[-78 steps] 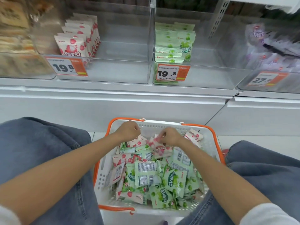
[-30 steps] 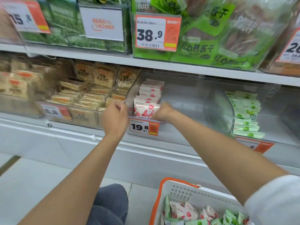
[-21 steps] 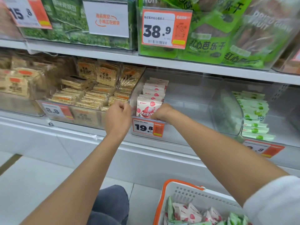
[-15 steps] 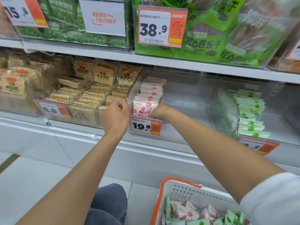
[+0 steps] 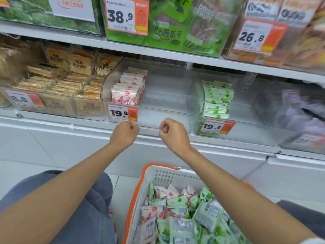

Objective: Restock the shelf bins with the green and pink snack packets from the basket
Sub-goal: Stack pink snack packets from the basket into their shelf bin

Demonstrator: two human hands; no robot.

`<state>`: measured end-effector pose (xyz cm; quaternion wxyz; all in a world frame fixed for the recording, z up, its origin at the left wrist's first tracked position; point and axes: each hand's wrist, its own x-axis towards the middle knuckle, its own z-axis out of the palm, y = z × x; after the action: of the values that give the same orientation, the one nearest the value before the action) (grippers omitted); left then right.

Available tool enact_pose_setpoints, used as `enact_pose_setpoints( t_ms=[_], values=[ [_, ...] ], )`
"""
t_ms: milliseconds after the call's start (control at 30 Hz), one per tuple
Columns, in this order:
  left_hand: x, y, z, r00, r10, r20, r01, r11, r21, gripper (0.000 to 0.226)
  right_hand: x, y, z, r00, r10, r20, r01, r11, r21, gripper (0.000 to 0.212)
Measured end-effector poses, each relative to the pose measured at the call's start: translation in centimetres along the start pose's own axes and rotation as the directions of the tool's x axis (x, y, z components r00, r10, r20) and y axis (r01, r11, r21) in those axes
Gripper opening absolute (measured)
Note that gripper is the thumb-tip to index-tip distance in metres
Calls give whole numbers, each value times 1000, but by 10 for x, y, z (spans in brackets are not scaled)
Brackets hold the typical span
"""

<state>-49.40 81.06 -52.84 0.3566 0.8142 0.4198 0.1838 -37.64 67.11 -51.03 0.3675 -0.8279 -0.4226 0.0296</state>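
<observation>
Left hand [image 5: 124,134] and right hand [image 5: 173,133] hover at the shelf [image 5: 52,124] front edge, fingers [image 5: 131,127] curled on nothing (2 loose fists); pink packets [image 5: 127,88] line the left wall of their bin [image 5: 167,95], green packets [image 5: 217,99] that of the next bin [image 5: 249,113], more mixed in the basket [image 5: 168,175].

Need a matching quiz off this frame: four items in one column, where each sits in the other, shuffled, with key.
Items
1. pink packets
2. green packets
3. basket
4. 38.9 price tag

Places
A. above the top shelf board
B. lowest in view, beside the person's knee
C. middle level, next to the purple packs
D. middle level, next to the brown packs

Pairs: 1-D, 2-C, 3-B, 4-A
</observation>
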Motion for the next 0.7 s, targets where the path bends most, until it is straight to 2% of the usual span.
enact_pose_setpoints(
  t_ms=[67, 133, 233, 333, 500, 567, 600, 633, 700],
  values=[
    [-16, -14, 30, 981, -34, 192, 22, 998, 67, 23, -35, 39, 11, 979, 122, 165, -118, 992, -38, 21],
    [-35, -28, 59, 922, -71, 381, 4, 985, 174, 25, -74, 86, 24, 887, 262, 381, -236, 965, -115, 21],
    [-57, -46, 95, 825, -114, 553, -57, 958, 283, 26, -131, 154, 41, 775, 397, 492, -352, 917, -186, 16],
    [-72, -57, 116, 779, -122, 615, -123, 932, 341, 23, -161, 187, 58, 704, 437, 560, -368, 899, -240, 16],
    [-86, -72, 127, 755, -147, 639, -153, 908, 389, 19, -149, 177, 95, 693, 332, 640, -346, 932, -109, 22],
    [-87, -73, 126, 755, -149, 638, -144, 912, 383, 19, -148, 171, 112, 644, 298, 704, -305, 944, -121, 16],
    [-87, -73, 125, 758, -157, 633, -125, 918, 377, 17, -150, 168, 120, 624, 295, 724, -283, 948, -143, 20],
    [-87, -73, 124, 762, -170, 625, -104, 920, 377, 15, -152, 167, 130, 616, 293, 731, -259, 952, -164, 25],
    [-86, -74, 122, 771, -202, 604, -63, 919, 388, 12, -152, 164, 140, 624, 307, 718, -225, 951, -212, 21]
  ],
)
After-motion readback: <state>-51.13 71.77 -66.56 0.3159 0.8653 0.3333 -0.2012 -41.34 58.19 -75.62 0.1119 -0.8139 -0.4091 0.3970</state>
